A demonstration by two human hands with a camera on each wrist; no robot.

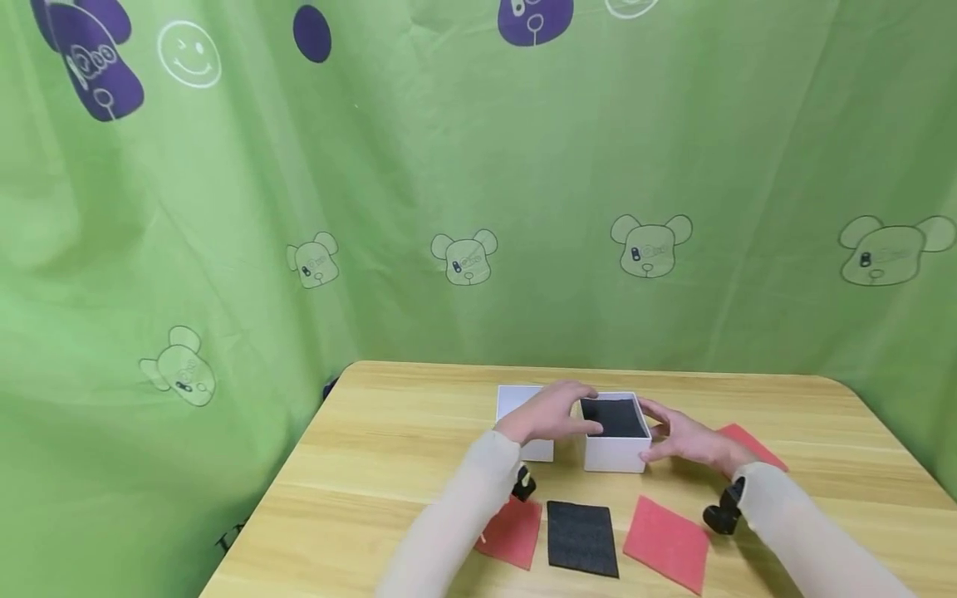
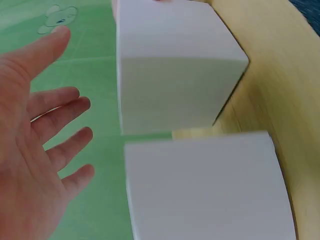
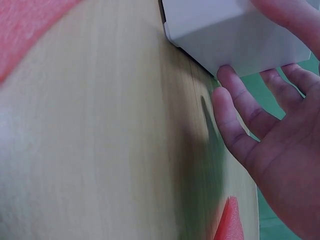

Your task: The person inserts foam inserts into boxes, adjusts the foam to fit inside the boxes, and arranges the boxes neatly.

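Note:
A white box (image 1: 615,456) with its top uncovered stands on the table, and a black sheet (image 1: 620,418) lies inside it. My right hand (image 1: 686,436) is at the box's right side, thumb and fingers spread apart; in the right wrist view its fingertips touch the white wall (image 3: 240,47). Over the box's left edge hovers my left hand (image 1: 555,411), holding nothing. Its fingers (image 2: 60,150) are spread beside the box in the left wrist view. A white box lid (image 1: 537,451) lies left of the box, partly hidden by the left hand.
Toward the front of the wooden table (image 1: 359,465) lie a red sheet (image 1: 519,536), a black sheet (image 1: 581,538) and another red sheet (image 1: 668,541). One more red sheet (image 1: 757,446) is behind the right wrist. A green curtain (image 1: 553,316) hangs behind the table.

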